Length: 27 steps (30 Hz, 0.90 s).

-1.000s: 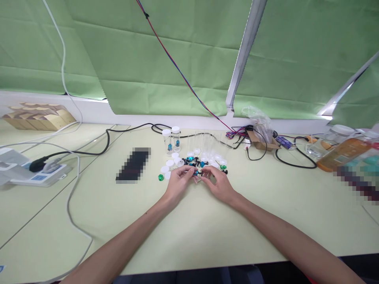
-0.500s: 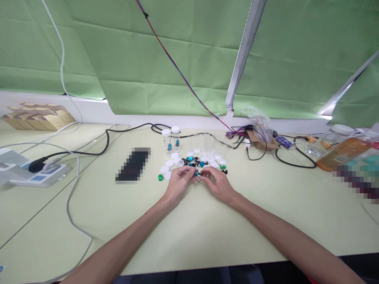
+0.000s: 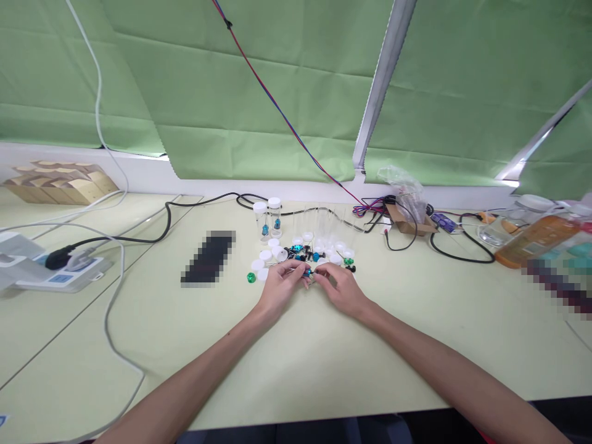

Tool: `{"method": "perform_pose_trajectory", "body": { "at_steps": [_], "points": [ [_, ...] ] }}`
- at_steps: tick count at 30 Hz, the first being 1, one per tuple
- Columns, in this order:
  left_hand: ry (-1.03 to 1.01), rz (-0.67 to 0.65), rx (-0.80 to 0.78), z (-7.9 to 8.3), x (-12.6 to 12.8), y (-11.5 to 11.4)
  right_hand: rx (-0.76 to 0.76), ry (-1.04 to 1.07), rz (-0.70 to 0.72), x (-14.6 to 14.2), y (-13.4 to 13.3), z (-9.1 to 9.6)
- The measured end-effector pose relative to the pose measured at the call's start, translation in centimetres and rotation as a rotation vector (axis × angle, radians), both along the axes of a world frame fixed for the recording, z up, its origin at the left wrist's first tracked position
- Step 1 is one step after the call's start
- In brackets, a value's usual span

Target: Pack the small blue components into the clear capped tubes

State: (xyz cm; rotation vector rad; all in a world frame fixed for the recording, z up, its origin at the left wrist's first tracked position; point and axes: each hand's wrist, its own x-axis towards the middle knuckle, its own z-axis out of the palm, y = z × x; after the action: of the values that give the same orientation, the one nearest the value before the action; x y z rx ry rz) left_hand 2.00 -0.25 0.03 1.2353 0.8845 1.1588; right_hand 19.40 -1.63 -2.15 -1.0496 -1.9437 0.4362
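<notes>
Between my two hands is a small blue-and-black part [image 3: 308, 272], too small to name more closely. My left hand [image 3: 282, 283] is closed around its left side, thumb and fingertips pinching it. The fingers of my right hand [image 3: 340, 285] pinch its right, black end. Just beyond my fingers lie loose blue and black parts [image 3: 316, 256] and white caps [image 3: 266, 255]. A green piece [image 3: 251, 277] sits left of my left hand, and more green bits [image 3: 348, 261] lie past my right hand. Two capped clear vials [image 3: 276, 219] stand behind, each with a blue part inside.
Open clear tubes [image 3: 324, 223] stand behind the caps. A blurred-out dark rectangle [image 3: 208, 259] lies left. Farther left are a power strip [image 3: 69, 277] and wooden blocks [image 3: 60, 183]. Cables, a cardboard box [image 3: 409, 222] and an orange bottle [image 3: 527, 240] are at the right.
My right fingertips have shifted very slightly around the black end of the small part. Everything else stays in place.
</notes>
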Motion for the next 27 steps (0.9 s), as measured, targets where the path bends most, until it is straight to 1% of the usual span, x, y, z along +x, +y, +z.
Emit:
{"method": "perform_pose_trajectory", "body": {
  "at_steps": [4, 10, 19, 27],
  "points": [
    [-0.002, 0.001, -0.001, 0.02, 0.01, -0.03, -0.009, 0.015, 0.001, -0.04, -0.04, 0.00],
    [-0.008, 0.013, -0.013, 0.02, -0.01, 0.00, 0.031, 0.095, 0.015, -0.15, -0.19, 0.17],
    [-0.020, 0.015, -0.032, -0.12, -0.05, 0.05, 0.069, 0.081, 0.061, 0.02, -0.07, 0.21],
    [0.010, 0.005, 0.016, -0.10, -0.06, 0.07, 0.050, 0.067, 0.066, 0.08, 0.05, 0.06]
  ]
}}
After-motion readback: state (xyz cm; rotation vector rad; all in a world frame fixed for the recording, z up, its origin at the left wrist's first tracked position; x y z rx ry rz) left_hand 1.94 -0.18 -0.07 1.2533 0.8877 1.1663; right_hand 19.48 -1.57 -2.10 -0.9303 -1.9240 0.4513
